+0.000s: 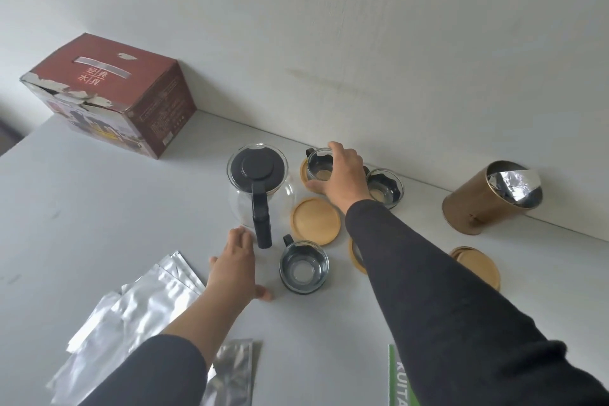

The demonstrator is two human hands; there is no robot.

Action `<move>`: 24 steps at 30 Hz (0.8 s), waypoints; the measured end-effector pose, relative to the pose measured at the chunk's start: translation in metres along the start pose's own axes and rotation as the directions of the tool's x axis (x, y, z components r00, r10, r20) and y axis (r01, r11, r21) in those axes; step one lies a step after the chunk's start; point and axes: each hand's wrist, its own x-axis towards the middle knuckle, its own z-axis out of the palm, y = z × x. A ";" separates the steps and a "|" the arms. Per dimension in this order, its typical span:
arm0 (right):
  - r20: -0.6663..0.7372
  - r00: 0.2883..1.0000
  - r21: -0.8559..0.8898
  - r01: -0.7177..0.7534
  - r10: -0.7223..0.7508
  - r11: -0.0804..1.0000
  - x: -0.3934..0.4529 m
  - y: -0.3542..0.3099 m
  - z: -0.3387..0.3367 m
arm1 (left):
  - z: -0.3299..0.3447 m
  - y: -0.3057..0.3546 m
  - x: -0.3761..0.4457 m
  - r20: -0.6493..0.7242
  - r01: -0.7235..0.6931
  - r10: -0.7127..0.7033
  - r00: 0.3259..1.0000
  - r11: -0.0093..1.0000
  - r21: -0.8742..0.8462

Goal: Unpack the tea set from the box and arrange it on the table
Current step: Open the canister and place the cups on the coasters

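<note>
1. I am viewing the white table (82,208) from the head camera; the red box (108,92) is standing closed at the far left corner, against the wall, well apart from both hands.
2. The tea set is already lying out on the table: the glass teapot (257,188) with its black lid and handle is standing at the centre, and three glass cups are sitting around it.
3. My right hand (339,175) is reaching over the far cup (319,164), which is resting on a wooden coaster (304,171); the fingers are curling round its rim and gripping it.
4. My left hand (235,264) is lying flat on the table, fingers straight and released, just beside the teapot handle and the near cup (304,266).
5. A second far cup (385,188) is standing just right of the gripped one; a bare coaster (315,220) is lying between teapot and right forearm.
6. Foil packets (138,300) and an open gold canister (491,198) are lying to either side.
7. Judgement: unpacking appears finished and arranging is in hand. The next move probably calls for settling the gripped cup centrally on its coaster, then lifting the near cup onto the bare coaster without knocking the teapot.
</note>
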 end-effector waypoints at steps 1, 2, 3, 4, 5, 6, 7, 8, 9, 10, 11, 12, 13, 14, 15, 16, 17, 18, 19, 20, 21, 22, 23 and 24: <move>0.005 1.000 0.003 0.001 -0.001 1.000 0.000 0.001 0.001 | 0.000 0.000 0.000 0.000 0.000 0.000 1.000 1.000 -0.003; 0.007 1.000 0.006 0.003 -0.003 1.000 0.000 0.003 0.001 | 0.000 0.000 0.000 -0.001 -0.001 0.001 1.000 1.000 -0.007; 0.005 1.000 0.008 0.006 -0.006 1.000 0.001 0.004 0.002 | 0.000 0.000 0.000 -0.003 -0.002 0.002 1.000 1.000 -0.011; 0.001 1.000 0.011 0.009 -0.009 1.000 0.002 0.005 0.003 | 0.001 -0.001 0.000 -0.003 -0.003 0.003 1.000 1.000 -0.016; 0.000 1.000 0.012 0.010 -0.010 1.000 0.003 0.005 0.003 | 0.001 -0.001 0.000 -0.004 -0.005 0.005 1.000 1.000 -0.020; 0.002 1.000 0.013 0.010 -0.010 1.000 0.004 0.006 0.003 | 0.002 -0.001 0.000 -0.004 -0.007 0.006 1.000 1.000 -0.024; 0.006 1.000 0.012 0.006 -0.006 1.000 0.003 0.005 0.003 | 0.002 -0.001 0.000 -0.004 -0.007 0.007 1.000 1.000 -0.026; 0.007 1.000 0.000 0.003 -0.003 1.000 0.002 0.005 0.002 | 0.002 -0.001 0.000 -0.004 -0.008 0.007 1.000 1.000 -0.025; -0.002 1.000 -0.033 0.004 -0.004 0.999 0.001 0.004 0.002 | 0.002 -0.001 0.001 -0.005 -0.009 0.009 1.000 1.000 -0.021; -0.026 1.000 -0.078 0.010 -0.012 0.997 -0.003 0.003 0.002 | 0.002 -0.001 0.001 -0.005 -0.011 0.011 1.000 1.000 -0.015; -0.069 0.997 -0.108 0.019 -0.027 0.994 -0.008 0.003 0.002 | 0.002 -0.001 0.001 -0.005 -0.012 0.012 1.000 1.000 -0.010; -0.124 0.991 -0.112 0.036 -0.050 0.993 -0.015 0.002 0.003 | 0.002 -0.001 0.000 -0.004 -0.013 0.013 1.000 1.000 -0.007; -0.181 0.980 -0.092 0.062 -0.078 0.994 -0.024 0.000 0.004 | 0.002 -0.001 0.000 -0.002 -0.013 0.013 1.000 1.000 -0.006; -0.233 0.966 -0.060 0.099 -0.110 0.993 -0.036 -0.003 0.005 | 0.001 -0.001 0.000 0.001 -0.014 0.014 1.000 1.000 -0.006; -0.279 0.950 -0.028 0.142 -0.144 0.989 -0.049 -0.005 0.007 | 0.001 -0.001 0.000 0.003 -0.015 0.015 1.000 1.000 -0.007; -0.310 0.935 -0.005 0.183 -0.175 0.983 -0.063 -0.006 0.011 | 0.001 -0.001 0.000 0.005 -0.018 0.018 1.000 1.000 -0.007; -0.323 0.925 0.004 0.214 -0.201 0.977 -0.078 -0.008 0.015 | 0.000 -0.001 -0.001 0.007 -0.021 0.021 1.000 1.000 -0.003; -0.324 0.919 0.002 0.238 -0.224 0.971 -0.095 -0.010 0.021 | 0.000 -0.001 -0.002 0.009 -0.022 0.022 1.000 1.000 0.007; -0.318 0.916 -0.003 0.256 -0.244 0.967 -0.111 -0.011 0.027 | -0.001 0.000 -0.002 0.010 -0.023 0.023 1.000 1.000 0.019; -0.306 0.916 -0.006 0.270 -0.259 0.963 -0.127 -0.012 0.032 | -0.001 0.000 -0.003 0.010 -0.023 0.023 1.000 0.999 0.029; -0.281 0.923 -0.007 0.271 -0.262 0.962 -0.142 -0.012 0.040 | -0.001 0.000 -0.003 0.006 -0.023 0.023 1.000 0.999 0.035; -0.242 0.936 -0.010 0.261 -0.255 0.965 -0.153 -0.012 0.046 | -0.001 0.000 -0.004 0.002 -0.025 0.025 1.000 0.999 0.041; -0.195 0.952 -0.012 0.239 -0.237 0.971 -0.161 -0.011 0.051 | -0.002 0.000 -0.004 0.000 -0.027 0.027 1.000 0.999 0.047; -0.153 0.966 -0.008 0.211 -0.209 0.978 -0.166 -0.009 0.056 | -0.002 0.000 -0.004 0.003 -0.025 0.025 1.000 0.998 0.050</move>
